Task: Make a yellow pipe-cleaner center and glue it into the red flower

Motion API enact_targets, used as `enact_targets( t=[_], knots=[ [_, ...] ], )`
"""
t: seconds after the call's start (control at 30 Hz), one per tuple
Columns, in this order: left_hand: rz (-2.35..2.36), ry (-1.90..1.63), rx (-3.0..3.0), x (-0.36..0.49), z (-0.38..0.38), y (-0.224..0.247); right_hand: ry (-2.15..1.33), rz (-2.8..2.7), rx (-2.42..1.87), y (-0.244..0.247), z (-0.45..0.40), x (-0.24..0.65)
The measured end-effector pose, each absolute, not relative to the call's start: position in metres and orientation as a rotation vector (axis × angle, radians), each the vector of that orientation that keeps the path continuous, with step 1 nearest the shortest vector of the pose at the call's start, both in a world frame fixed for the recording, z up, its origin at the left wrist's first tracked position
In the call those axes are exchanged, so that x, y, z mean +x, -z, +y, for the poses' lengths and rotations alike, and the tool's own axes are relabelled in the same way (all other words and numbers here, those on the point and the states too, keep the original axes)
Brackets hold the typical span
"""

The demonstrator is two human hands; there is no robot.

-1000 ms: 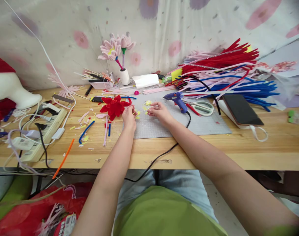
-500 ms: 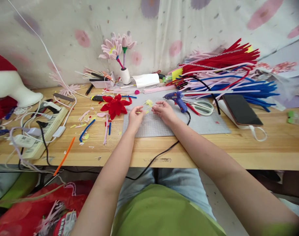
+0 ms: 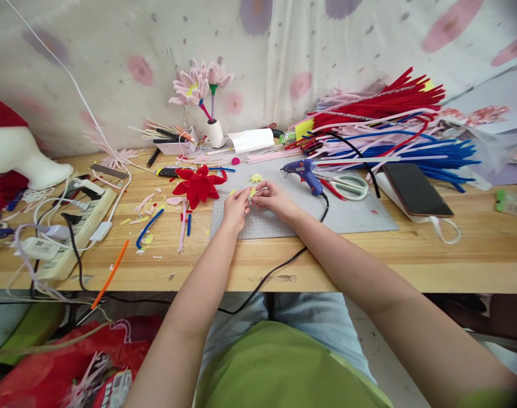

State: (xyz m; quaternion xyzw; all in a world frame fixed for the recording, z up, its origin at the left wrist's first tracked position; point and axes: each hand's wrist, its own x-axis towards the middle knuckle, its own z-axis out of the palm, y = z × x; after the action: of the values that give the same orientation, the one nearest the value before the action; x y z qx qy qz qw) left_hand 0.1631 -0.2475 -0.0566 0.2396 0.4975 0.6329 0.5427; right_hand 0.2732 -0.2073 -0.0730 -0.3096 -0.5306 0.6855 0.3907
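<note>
Over the grey cutting mat (image 3: 351, 218), my left hand (image 3: 236, 211) and my right hand (image 3: 276, 200) meet with fingertips pinched. A small yellow piece (image 3: 253, 192) shows at the right fingertips. Whatever the left fingers pinch is too small to make out. Just beyond the hands lies a yellow fringed tuft (image 3: 255, 178) on the mat. Left of them sits a red fuzzy flower (image 3: 199, 186) with pointed petals. A blue glue gun (image 3: 307, 174) rests to the right, beside scissors (image 3: 351, 187) with pale handles.
Bundles of red, pink and blue pipe cleaners (image 3: 381, 124) lie at the back right, with a phone (image 3: 417, 190) in front. Pink flowers stand in a white vase (image 3: 216, 134). Scraps and a power strip (image 3: 77, 235) are on the left. The black cord (image 3: 275, 269) crosses the front edge.
My hands have come together and the fingers have closed into pinches; before, they were apart with looser fingers. The view has shifted slightly.
</note>
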Motion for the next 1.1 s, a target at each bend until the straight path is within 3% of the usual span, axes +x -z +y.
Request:
enact_targets(
  t=[0.3, 0.63, 1.1],
  knots=[
    [1.105, -1.465, 0.505, 0.160, -0.246, 0.057, -1.710, -1.335, -0.821, 0.076, -0.201, 0.277],
    [1.354, -1.485, 0.760, 0.164, -0.242, 0.069, -1.273, -1.410, -0.899, 0.076, -0.194, 0.275],
    [1.348, -1.528, 0.651, 0.169, -0.239, 0.064, -1.494, -1.076, -0.966, 0.073, -0.201, 0.267]
  ],
)
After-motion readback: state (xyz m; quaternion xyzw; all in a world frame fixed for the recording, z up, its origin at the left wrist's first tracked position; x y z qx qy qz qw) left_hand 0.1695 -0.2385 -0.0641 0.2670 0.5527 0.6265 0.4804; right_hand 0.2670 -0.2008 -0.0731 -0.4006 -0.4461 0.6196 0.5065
